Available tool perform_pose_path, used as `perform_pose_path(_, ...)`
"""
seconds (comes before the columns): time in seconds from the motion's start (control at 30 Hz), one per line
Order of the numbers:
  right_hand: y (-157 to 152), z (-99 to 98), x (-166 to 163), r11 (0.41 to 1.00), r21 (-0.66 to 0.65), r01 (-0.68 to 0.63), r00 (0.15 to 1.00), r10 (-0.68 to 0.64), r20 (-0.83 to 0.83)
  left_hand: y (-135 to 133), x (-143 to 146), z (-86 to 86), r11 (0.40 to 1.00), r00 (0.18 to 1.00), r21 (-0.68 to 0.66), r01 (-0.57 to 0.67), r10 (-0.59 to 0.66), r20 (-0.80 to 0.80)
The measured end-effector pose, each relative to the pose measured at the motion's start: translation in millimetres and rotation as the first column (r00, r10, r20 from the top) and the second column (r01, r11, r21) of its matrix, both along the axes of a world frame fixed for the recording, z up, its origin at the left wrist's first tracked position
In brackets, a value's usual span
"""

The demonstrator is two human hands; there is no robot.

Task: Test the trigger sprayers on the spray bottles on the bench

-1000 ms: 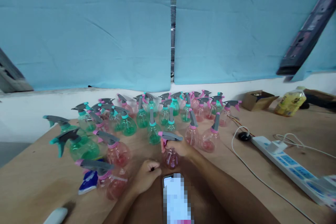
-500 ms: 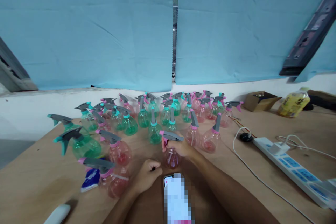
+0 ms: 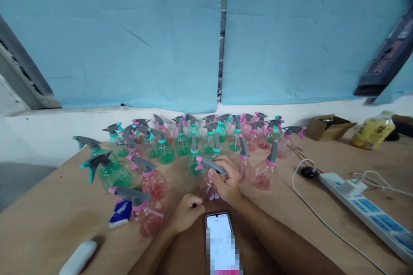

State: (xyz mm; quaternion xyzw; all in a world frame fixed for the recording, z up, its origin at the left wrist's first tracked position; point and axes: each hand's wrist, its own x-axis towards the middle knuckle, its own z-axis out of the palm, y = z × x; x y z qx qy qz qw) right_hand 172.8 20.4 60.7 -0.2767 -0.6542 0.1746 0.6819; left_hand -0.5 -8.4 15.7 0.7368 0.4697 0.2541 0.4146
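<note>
My right hand grips a pink spray bottle by its neck, just under the grey trigger head. The bottle stands on the wooden table. My left hand rests on the table as a closed fist, a little in front and left of that bottle; I cannot tell whether it holds anything. A phone lies between my forearms. Another pink bottle stands close to my left hand's left side.
Several green and pink spray bottles crowd the far half of the table. A white power strip with cables lies right, beyond it a cardboard box and a yellow drink bottle. A white object and a blue packet lie left.
My right hand has shifted its grip higher on the pink bottle, fingers now over the trigger head. The view has panned slightly left. My left fist has stayed put.
</note>
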Motion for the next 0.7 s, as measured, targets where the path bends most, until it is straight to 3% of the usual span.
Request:
perform_pose_path(0.07,-4.2,25.2,-1.6,0.991,0.088,0.100,0.995,-0.098,-0.025,0.2,0.2,-1.5,1.000,1.000,0.003,0.000,0.000,0.002)
perform_pose_path(0.2,-2.0,77.9,-18.7,0.983,0.103,0.150,0.985,-0.140,-0.102,2.3,-0.5,-8.5,0.999,1.000,0.040,0.005,-0.005,0.018)
perform_pose_path(0.33,23.4,109.0,-51.2,0.984,0.114,0.136,0.990,-0.139,0.015,4.6,-1.2,-12.3,0.998,0.999,0.064,0.023,-0.025,0.034)
perform_pose_path(0.47,53.4,108.0,-84.3,0.991,0.012,0.135,0.943,-0.132,0.306,4.2,-0.4,-8.8,0.998,0.999,0.051,0.024,-0.025,0.030)
perform_pose_path(0.6,68.9,88.1,-108.7,0.968,-0.141,0.206,0.812,-0.089,0.576,2.4,0.7,-5.6,1.000,1.000,0.021,0.010,-0.011,0.016)
perform_pose_path(0.7,72.7,74.4,-120.6,0.950,-0.230,0.211,0.733,0.002,0.680,1.8,0.7,-6.3,1.000,0.999,-0.025,0.015,-0.014,0.034)
